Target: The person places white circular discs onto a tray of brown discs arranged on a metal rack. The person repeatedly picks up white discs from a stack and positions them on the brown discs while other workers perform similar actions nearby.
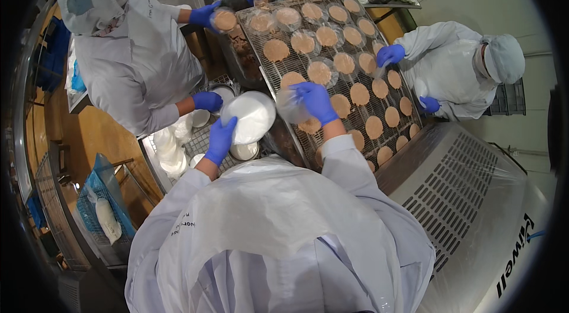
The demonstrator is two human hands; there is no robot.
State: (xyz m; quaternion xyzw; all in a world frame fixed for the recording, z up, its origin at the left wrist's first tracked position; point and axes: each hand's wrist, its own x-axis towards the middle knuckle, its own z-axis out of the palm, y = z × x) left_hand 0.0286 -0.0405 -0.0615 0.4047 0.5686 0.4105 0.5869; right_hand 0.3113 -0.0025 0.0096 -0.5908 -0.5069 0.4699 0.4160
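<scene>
We count about thirty round brown patties point(359, 94) on one wire conveyor point(269, 29) — some under clear lids, so the tally is rough. Clear lid in hand point(291, 106): one. White lid stack held point(252, 116): one. Co-workers in white coats point(136, 58): four in part. Blue-gloved hands point(317, 101) — ten in all.

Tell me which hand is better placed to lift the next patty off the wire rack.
Probably right: the right hand is over the wire rack beside a patty, pinching clear film; the left hand grips a white lid.

Blue-gloved hand point(317, 101), white lids point(253, 114), tan patties point(359, 94)
</scene>
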